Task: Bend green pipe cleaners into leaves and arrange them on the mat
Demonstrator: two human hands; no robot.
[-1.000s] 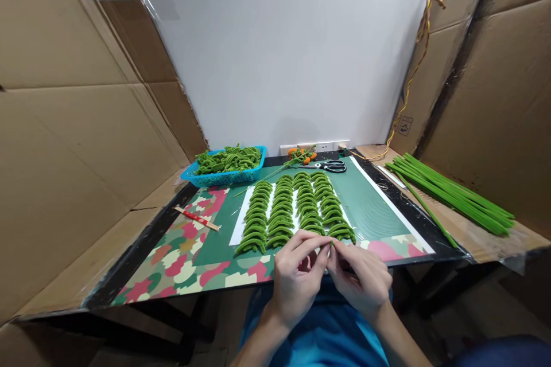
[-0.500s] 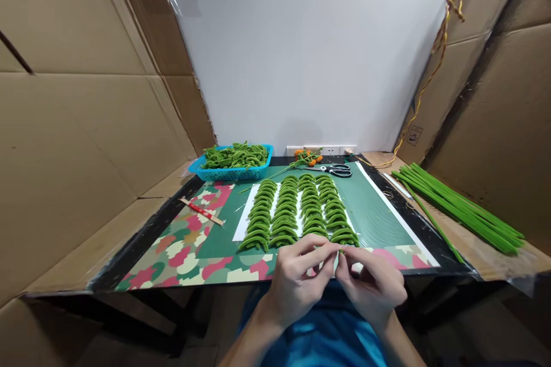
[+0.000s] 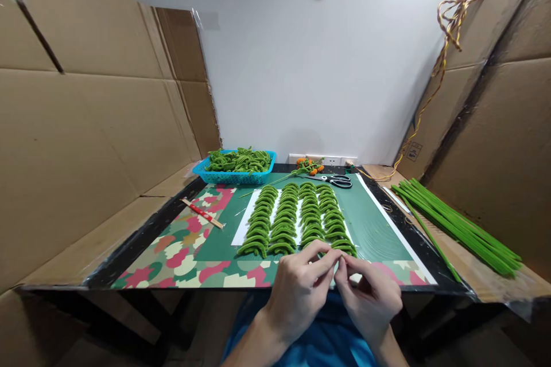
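My left hand (image 3: 299, 281) and my right hand (image 3: 370, 287) meet fingertip to fingertip over the table's front edge. Both pinch a short green pipe cleaner piece, almost wholly hidden by the fingers now. Just beyond them, curved green pipe cleaner pieces (image 3: 283, 223) lie overlapping in several columns. White paper (image 3: 239, 234) shows under these columns, and the nearest pieces of the right column are partly covered by my fingers. Similar bent green pieces (image 3: 241, 159) fill a blue basket (image 3: 235, 177) at the back left.
Black-handled scissors (image 3: 340, 182) and orange flowers (image 3: 312, 167) lie at the back of the green mat (image 3: 383, 229). Long green pipe cleaners (image 3: 456, 226) are bundled at right. A red-wrapped stick (image 3: 202, 214) lies left. Cardboard walls (image 3: 86, 137) flank the table.
The camera view has tilted up slightly. Both hands remain together; the green tip that showed between the fingers is now mostly covered.
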